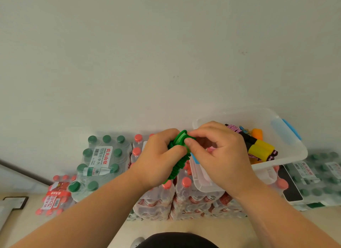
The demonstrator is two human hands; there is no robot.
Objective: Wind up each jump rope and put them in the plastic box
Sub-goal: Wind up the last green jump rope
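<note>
Above the stacked packs of bottled water, the person's two hands met around a green jump rope (pixel 180 156). The left hand (pixel 158 159) had its grip closed about the wound bundle, fingers wrapped over the ribbed green handle section that ran down and to the left beneath the palm. The right hand (pixel 219 155) pinched the upper end of the same rope, thumb and forefinger pressed together on a green loop at the top of the bundle, the other fingers curled loosely.

Just behind and to the right of the hands sat the clear plastic box (pixel 287 155) with blue latches, resting on the packs of red-capped bottles (pixel 186 192). Inside it lay other wound ropes (pixel 258 146), with yellow and orange handles and dark cord showing; their exact number could not be told. The green rope was held in front of the box's left end, outside it.

To the left stood a shrink-wrapped pack of green-capped bottles (pixel 103 159), and another small pack of red-capped ones lay near the floor. A plain pale wall (pixel 166 53) filled the upper view.
</note>
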